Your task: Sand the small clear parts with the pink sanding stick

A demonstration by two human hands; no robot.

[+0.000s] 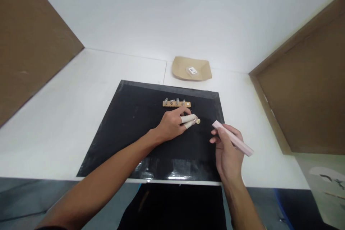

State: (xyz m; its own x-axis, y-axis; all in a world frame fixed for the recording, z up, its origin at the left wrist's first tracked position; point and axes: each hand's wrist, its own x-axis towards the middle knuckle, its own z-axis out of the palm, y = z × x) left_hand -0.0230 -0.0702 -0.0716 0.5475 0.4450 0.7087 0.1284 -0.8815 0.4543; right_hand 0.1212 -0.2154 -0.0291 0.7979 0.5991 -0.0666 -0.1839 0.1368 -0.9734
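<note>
At the fingertips of the nearly closed left hand (pixel 170 125), a small yellowish piece (pixel 198 121) is pinched, best held steady, while a pink bar (pixel 237 141) is gripped in the half-curled right hand (pixel 229 156).

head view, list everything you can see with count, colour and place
table: one, white, under everything
mat: one, black, on the table
tray: one, tan, behind the mat
labelled item: one, white label, in the tray
strip: one, yellow-brown, on the mat's far half
small pieces: about four, clear or greyish, on the strip
small piece: one, pale yellow, at the left fingertips
bar: one, pale pink, in the right hand
side panels: two, brown, left and right
wall: one, white, behind
finger covers: two visible, white, left hand
clothing: black, bottom centre
left hand: one, bare skin, over the mat
right hand: one, bare skin, mat's right edge
</note>
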